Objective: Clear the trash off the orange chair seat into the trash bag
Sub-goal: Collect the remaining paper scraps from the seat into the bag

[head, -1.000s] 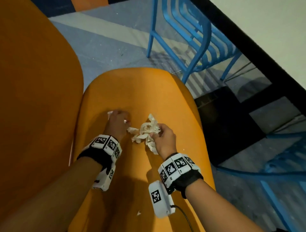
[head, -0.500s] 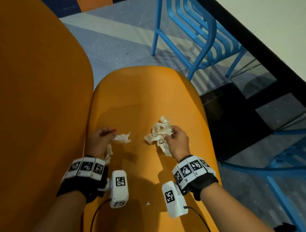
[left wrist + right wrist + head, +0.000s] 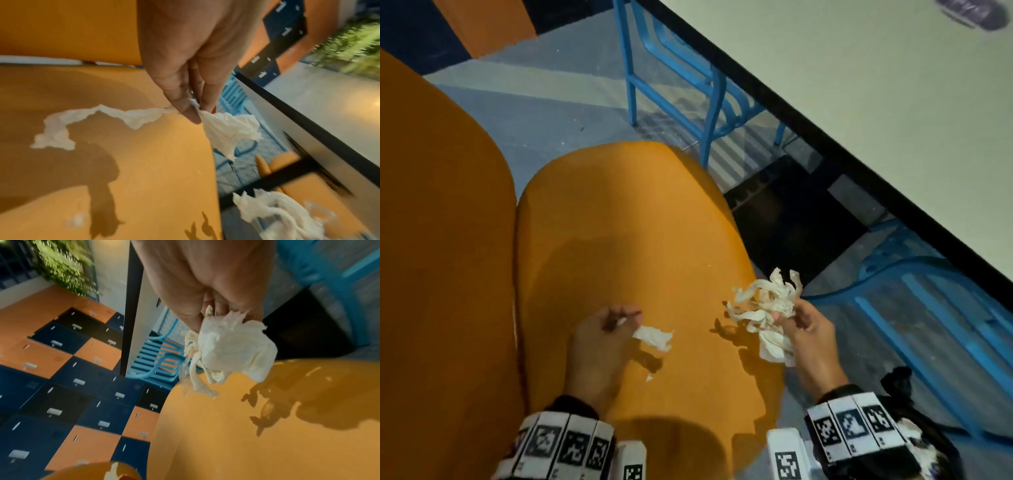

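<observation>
A person's right hand (image 3: pixel 806 337) gripped a crumpled off-white wad of torn tissue (image 3: pixel 765 308) above the right edge of the smooth orange plastic chair seat (image 3: pixel 619 212), while the left hand (image 3: pixel 599 339) pinched a small white tissue scrap (image 3: pixel 654 337) between thumb and fingertips, just over the seat's middle. A tiny white paper crumb (image 3: pixel 649 378) lay on the seat near the left hand. A black crumpled plastic mass (image 3: pixel 897 380), possibly the trash bag, showed beside the right wrist; its mouth could not be seen.

Loose strips dangled from the wad, and the left wrist view showed a long tail trailing from the pinched scrap; either seemed likely to tear off or slip free on the way to the bag and land on the floor. The crumb looked easy to overlook.

Compared with half a second earlier, both hands had lifted higher, and the right hand had carried its wad outward past the seat's edge.
</observation>
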The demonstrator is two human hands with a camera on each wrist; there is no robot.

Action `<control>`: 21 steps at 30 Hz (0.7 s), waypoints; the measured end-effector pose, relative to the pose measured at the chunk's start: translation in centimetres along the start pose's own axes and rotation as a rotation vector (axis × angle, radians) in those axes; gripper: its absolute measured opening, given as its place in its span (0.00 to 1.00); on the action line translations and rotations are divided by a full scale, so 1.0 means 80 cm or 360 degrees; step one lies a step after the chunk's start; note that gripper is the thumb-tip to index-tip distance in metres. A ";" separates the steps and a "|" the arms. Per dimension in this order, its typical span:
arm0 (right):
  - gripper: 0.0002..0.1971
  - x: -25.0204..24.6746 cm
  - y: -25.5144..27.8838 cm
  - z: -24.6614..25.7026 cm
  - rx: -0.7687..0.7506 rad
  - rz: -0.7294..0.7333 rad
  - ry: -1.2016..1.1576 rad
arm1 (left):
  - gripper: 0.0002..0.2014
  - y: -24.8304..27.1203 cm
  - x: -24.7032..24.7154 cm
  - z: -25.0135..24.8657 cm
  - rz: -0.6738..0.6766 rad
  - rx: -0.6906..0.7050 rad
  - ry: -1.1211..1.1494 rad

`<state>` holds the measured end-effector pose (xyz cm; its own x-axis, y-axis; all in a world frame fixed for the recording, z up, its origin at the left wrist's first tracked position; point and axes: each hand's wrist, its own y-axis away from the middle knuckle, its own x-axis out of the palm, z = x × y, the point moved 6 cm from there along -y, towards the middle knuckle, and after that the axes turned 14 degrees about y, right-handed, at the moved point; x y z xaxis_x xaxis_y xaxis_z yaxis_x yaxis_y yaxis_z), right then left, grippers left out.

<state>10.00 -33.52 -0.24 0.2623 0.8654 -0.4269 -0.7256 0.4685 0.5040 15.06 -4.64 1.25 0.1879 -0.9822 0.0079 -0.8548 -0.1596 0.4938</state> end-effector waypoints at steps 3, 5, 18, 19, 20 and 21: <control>0.13 -0.065 0.033 -0.045 0.0068 -0.0149 -0.0152 | 0.07 0.065 0.077 0.009 0.0322 0.0007 -0.0034; 0.15 -0.105 0.046 -0.093 0.0192 -0.0268 -0.0224 | 0.06 0.106 0.131 0.031 0.0514 -0.0006 -0.0071; 0.16 -0.385 0.116 -0.485 0.0862 -0.1025 -0.0214 | 0.09 0.324 0.482 0.360 0.1088 -0.0388 -0.0500; 0.17 -0.395 0.111 -0.511 0.0904 -0.1051 -0.0225 | 0.08 0.324 0.501 0.386 0.1050 -0.0369 -0.0521; 0.17 -0.403 0.103 -0.536 0.0941 -0.1065 -0.0240 | 0.07 0.321 0.520 0.411 0.0993 -0.0336 -0.0542; 0.17 -0.406 0.093 -0.558 0.0959 -0.1059 -0.0239 | 0.03 0.318 0.534 0.432 0.0938 -0.0307 -0.0541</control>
<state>-32.30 -66.05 -16.11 0.6188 0.3775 -0.6889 0.0496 0.8564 0.5139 -15.38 -54.08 -15.86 -0.4681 -0.8813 0.0651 -0.6609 0.3980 0.6362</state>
